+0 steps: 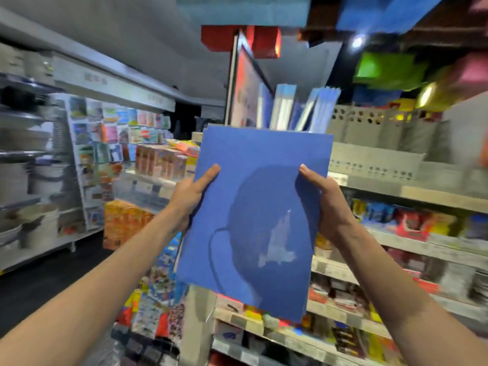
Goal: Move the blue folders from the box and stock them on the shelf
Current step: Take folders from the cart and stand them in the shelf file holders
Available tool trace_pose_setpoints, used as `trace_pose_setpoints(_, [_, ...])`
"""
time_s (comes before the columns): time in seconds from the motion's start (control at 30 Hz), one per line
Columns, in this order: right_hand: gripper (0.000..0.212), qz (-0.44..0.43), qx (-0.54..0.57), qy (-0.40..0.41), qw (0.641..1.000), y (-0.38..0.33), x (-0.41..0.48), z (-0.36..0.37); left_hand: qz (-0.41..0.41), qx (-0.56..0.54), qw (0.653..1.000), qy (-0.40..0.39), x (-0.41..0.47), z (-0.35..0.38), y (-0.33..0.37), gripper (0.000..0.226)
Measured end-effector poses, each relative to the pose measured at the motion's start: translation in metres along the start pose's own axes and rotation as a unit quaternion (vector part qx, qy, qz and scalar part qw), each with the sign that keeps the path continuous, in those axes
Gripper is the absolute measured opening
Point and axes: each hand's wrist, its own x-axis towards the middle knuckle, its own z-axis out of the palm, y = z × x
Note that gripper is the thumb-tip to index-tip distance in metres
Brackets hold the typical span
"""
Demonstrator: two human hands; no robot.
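Note:
A stack of blue folders [253, 207] is held up in front of me, flat side toward the camera. My left hand [191, 196] grips its left edge, thumb across the front. My right hand [326, 199] grips its right edge the same way. Just behind the stack's top edge, several blue and pale folders [298, 109] stand upright on the top shelf [375, 159], leaning against each other. The box is not in view.
A tall framed panel [244, 85] stands at the shelf's left end. Grey perforated baskets [369, 122] sit to the right of the standing folders. Lower shelves [396, 241] hold packed stationery. An aisle with card racks [116, 133] and pots [26, 180] lies left.

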Motion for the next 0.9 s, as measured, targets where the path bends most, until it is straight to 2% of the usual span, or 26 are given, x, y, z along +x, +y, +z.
trace_pose_setpoints(0.07, [0.039, -0.015, -0.02, 0.014, 1.0, -0.025, -0.002, -0.039, 0.028, 0.004, 1.0, 0.008, 0.0, 0.048, 0.002, 0.039])
trace_pose_setpoints(0.23, [0.04, -0.05, -0.026, 0.042, 0.998, -0.058, -0.003, -0.109, 0.087, 0.001, 0.996, 0.035, 0.003, 0.124, 0.015, 0.04])
trace_pose_setpoints(0.37, [0.045, -0.03, -0.079, 0.023, 0.996, -0.045, -0.003, -0.143, 0.117, -0.009, 0.992, 0.04, 0.013, 0.158, 0.026, 0.031])
trace_pose_setpoints(0.47, [0.042, -0.017, -0.072, 0.042, 0.996, -0.046, 0.007, -0.149, 0.115, -0.01, 0.993, 0.039, 0.03, 0.173, 0.032, 0.036])
trace_pose_setpoints(0.6, [0.034, -0.046, -0.072, 0.069, 0.994, -0.07, 0.03, -0.15, 0.099, 0.061, 0.993, -0.006, 0.061, 0.185, 0.046, 0.042])
trace_pose_setpoints(0.73, [0.028, -0.125, -0.078, 0.108, 0.983, -0.088, 0.067, -0.151, 0.175, 0.173, 0.969, -0.005, 0.113, 0.186, 0.058, 0.06])
trace_pose_setpoints(0.9, [0.019, -0.224, -0.137, 0.192, 0.946, -0.106, 0.128, -0.142, 0.257, 0.273, 0.927, -0.019, 0.174, 0.194, 0.055, 0.055])
